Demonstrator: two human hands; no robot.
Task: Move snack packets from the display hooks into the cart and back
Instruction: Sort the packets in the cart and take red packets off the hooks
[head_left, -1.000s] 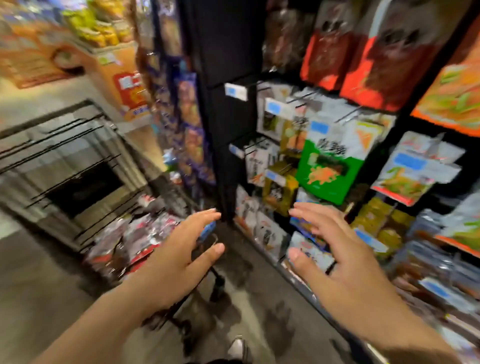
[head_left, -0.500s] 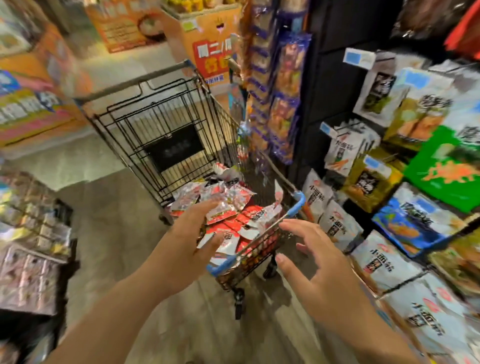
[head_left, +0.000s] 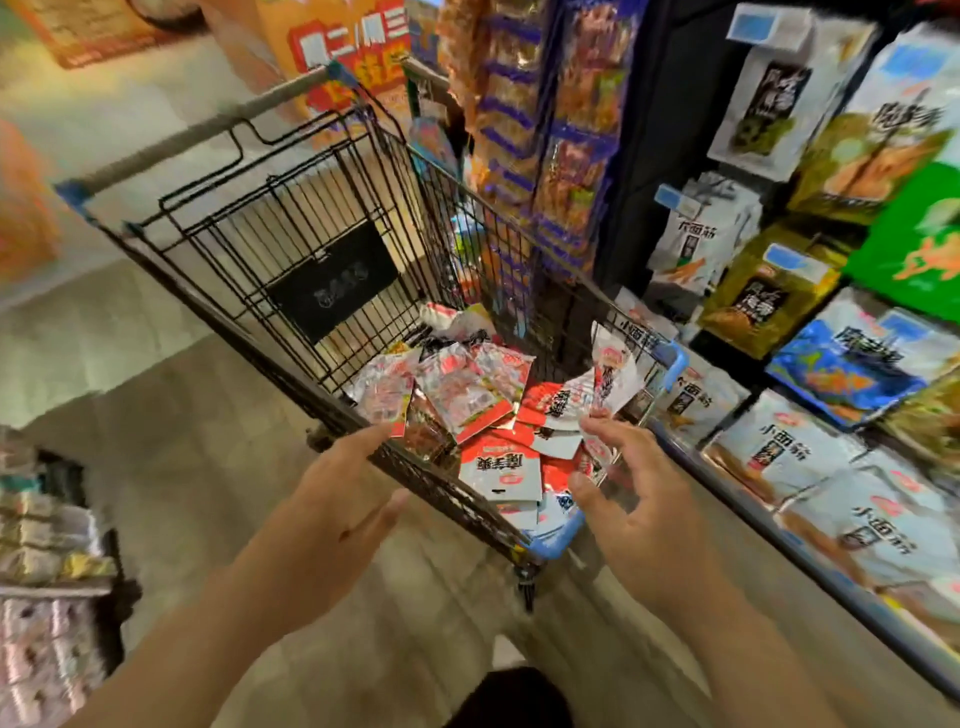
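Note:
A black wire cart (head_left: 291, 249) with blue corner guards stands in the aisle ahead of me. Several red and white snack packets (head_left: 467, 395) lie piled in its near end. My left hand (head_left: 332, 514) hovers open just outside the cart's near left rim, fingers stretched toward the pile. My right hand (head_left: 639, 499) reaches over the near right corner with fingers spread and loosely bent, holding nothing. More snack packets (head_left: 774, 452) hang on the display hooks at the right.
The display rack (head_left: 779, 291) full of hanging bags runs along the right, close to the cart's side. A low shelf of goods (head_left: 47, 561) stands at the left. Orange promotional stands (head_left: 343, 52) sit beyond the cart's handle. Bare floor lies between.
My view has swung from the display rack to the cart. Both hands, empty throughout, have moved left and forward from the hooks to the cart's near end.

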